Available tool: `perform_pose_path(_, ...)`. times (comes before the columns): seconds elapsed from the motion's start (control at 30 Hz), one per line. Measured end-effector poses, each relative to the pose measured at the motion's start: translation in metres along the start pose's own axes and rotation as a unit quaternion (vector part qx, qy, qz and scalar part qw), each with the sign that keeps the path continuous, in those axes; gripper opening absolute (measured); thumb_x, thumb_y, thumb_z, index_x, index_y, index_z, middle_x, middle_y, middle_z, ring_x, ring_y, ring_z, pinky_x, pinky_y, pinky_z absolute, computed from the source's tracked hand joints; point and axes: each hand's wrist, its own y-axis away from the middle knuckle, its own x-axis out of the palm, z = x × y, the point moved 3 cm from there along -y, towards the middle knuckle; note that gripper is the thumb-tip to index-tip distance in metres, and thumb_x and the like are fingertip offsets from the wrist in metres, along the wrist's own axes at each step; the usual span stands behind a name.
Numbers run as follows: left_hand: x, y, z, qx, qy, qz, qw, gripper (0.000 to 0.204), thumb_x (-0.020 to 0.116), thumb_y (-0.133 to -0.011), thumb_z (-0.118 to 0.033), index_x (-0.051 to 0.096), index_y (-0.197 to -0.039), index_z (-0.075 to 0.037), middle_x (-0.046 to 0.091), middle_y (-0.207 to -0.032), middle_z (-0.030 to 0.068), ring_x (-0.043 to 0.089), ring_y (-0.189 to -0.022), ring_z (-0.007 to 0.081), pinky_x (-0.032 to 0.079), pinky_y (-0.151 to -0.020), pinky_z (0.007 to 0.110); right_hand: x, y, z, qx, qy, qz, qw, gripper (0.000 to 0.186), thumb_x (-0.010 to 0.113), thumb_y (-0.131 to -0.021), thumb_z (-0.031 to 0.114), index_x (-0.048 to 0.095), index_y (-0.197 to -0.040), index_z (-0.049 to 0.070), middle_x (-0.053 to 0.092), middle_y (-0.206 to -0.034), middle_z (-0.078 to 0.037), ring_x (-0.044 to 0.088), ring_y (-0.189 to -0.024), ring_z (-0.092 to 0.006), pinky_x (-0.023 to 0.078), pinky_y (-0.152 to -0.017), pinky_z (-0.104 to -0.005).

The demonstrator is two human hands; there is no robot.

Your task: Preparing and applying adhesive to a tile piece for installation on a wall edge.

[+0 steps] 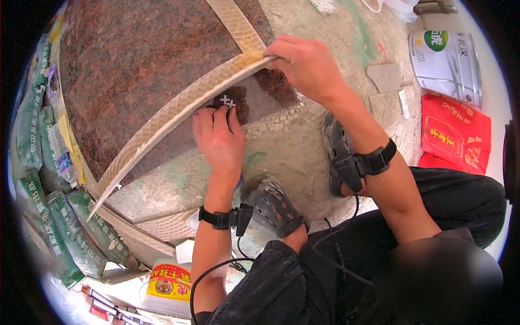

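Observation:
My right hand (310,67) pinches the upper right end of a long, narrow beige tile strip (168,116). The strip's ridged face is turned up and it runs down to the left across a polished red-brown stone slab (135,65). My left hand (219,138) is on the slab just under the strip's near edge, its fingers bent downward. White cross-shaped tile spacers (227,101) show right at those fingertips; whether they are pinched is hidden. A second ridged strip (236,24) lies on the slab, meeting the first near my right hand.
Green printed bags (40,222) and a plastic bottle (62,157) line the left side. A white bucket with a red-yellow label (167,287) stands at lower left. On the right are a metal can (445,65), a red bag (455,135) and broken tile pieces (383,77).

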Motion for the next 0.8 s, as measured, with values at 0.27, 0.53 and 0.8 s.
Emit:
perform_pose_path(0.27, 0.0031, -0.0012, -0.0058, 0.001, -0.018, -0.012, 1.000, 0.011, 0.074, -0.087, -0.006, 0.068, -0.094, 0.000, 0.060, -0.094, 0.0151, 0.059, -0.091, 0.0375, 0.048, -0.083, 0.049, -0.0013, -0.0012, -0.0001, 0.000, 0.000, 0.012, 1.000, 0.016, 0.077, -0.084, 0.008, 0.073, -0.099, 0.007, 0.070, -0.093, -0.010, 0.068, -0.085, -0.0374, 0.055, -0.072, -0.0443)
perform_pose_path(0.53, 0.0044, -0.0039, 0.0006, -0.014, -0.024, -0.027, 0.999, 0.014, 0.073, -0.090, -0.007, 0.071, -0.100, 0.001, 0.061, -0.096, 0.0165, 0.059, -0.094, 0.0399, 0.048, -0.085, 0.050, -0.0021, -0.0035, 0.0012, 0.000, 0.003, 0.017, 1.000, 0.016, 0.076, -0.084, 0.008, 0.072, -0.100, 0.006, 0.069, -0.092, -0.011, 0.067, -0.084, -0.0374, 0.054, -0.072, -0.0444)
perform_pose_path(0.8, 0.0048, -0.0051, -0.0019, -0.024, -0.034, -0.032, 0.999, 0.020, 0.076, -0.089, -0.012, 0.072, -0.101, 0.003, 0.061, -0.094, 0.0180, 0.060, -0.095, 0.0404, 0.049, -0.085, 0.050, -0.0024, -0.0038, 0.0015, -0.002, 0.005, 0.018, 1.000, 0.016, 0.076, -0.085, 0.008, 0.072, -0.100, 0.006, 0.069, -0.092, -0.011, 0.068, -0.084, -0.0370, 0.054, -0.073, -0.0443)
